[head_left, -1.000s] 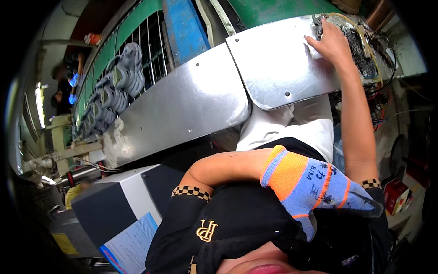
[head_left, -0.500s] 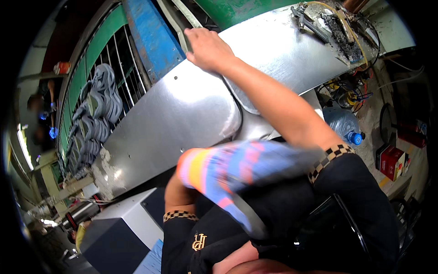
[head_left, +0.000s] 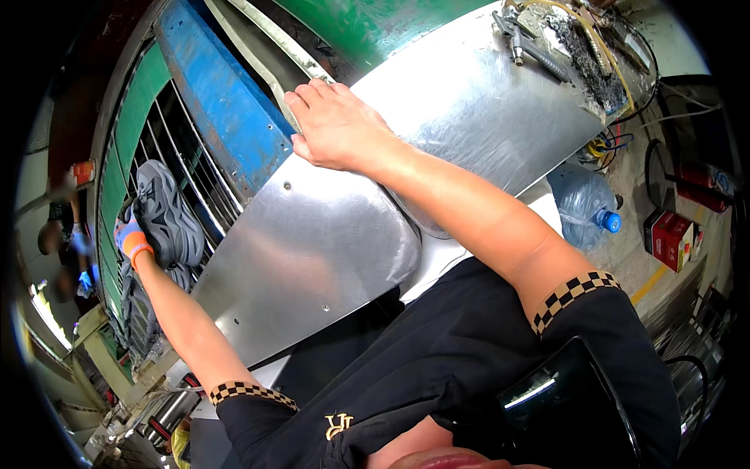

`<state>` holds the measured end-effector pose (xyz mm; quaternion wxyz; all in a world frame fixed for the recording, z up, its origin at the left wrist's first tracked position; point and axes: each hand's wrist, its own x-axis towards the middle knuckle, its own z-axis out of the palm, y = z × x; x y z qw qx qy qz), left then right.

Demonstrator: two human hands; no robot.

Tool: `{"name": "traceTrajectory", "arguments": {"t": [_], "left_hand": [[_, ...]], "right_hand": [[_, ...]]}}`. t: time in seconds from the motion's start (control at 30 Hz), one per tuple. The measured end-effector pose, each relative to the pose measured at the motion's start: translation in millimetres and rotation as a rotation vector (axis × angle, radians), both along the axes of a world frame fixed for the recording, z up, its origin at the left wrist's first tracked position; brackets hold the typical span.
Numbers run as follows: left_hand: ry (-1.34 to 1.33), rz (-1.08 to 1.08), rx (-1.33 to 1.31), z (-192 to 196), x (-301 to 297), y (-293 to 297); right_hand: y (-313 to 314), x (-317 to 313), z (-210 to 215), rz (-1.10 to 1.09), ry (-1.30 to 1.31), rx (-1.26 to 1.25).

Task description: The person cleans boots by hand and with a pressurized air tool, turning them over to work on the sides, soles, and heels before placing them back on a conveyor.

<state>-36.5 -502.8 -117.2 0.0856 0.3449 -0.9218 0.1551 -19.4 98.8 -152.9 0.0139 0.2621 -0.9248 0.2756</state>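
At the far left, my left hand (head_left: 133,236), in a blue and orange knitted glove, is closed on the edge of a grey shoe sole (head_left: 166,211). This chunky sole lies on a green-framed wire rack (head_left: 160,117), with more grey soles (head_left: 144,305) heaped beside and under it. Part of the gloved fingers is hidden by the sole. My right hand (head_left: 336,125), bare, lies palm down on the far edge of the shiny metal table (head_left: 312,250), its fingers stretched out near a blue metal panel (head_left: 219,98).
At the far right of the table sit an air gun (head_left: 519,43) and a dark, crusted patch. A clear plastic water jug (head_left: 582,207) and a red box (head_left: 670,241) stand on the right. Beyond the rack, at the far left, a person with blue gloves (head_left: 84,277) is partly visible.
My gloved left hand has swung from in front of my chest out to the grey soles at the left. The right hand stays at the table edge as my view shifts.
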Motion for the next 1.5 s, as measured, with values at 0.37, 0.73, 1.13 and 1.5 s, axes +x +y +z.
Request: {"name": "traceTrajectory", "arguments": {"t": [0.37, 0.73, 1.13, 1.5], "left_hand": [[0.797, 0.077, -0.253, 101.8, 252.1, 37.5], [0.337, 0.564, -0.868, 177.0, 436.2, -57.5], [0.08, 0.269, -0.213, 19.6, 244.6, -14.2], [0.822, 0.284, 0.725, -25.0, 156.0, 20.8]], "right_hand": [[1.2, -1.4, -0.6, 0.041, -0.007, -0.08], [3.1, 3.7, -25.6, 0.009, 0.279, -0.301], [22.3, -6.8, -34.6, -0.022, 0.286, -0.166], [11.4, 1.1, -11.9, 0.077, 0.049, -0.197]]}}
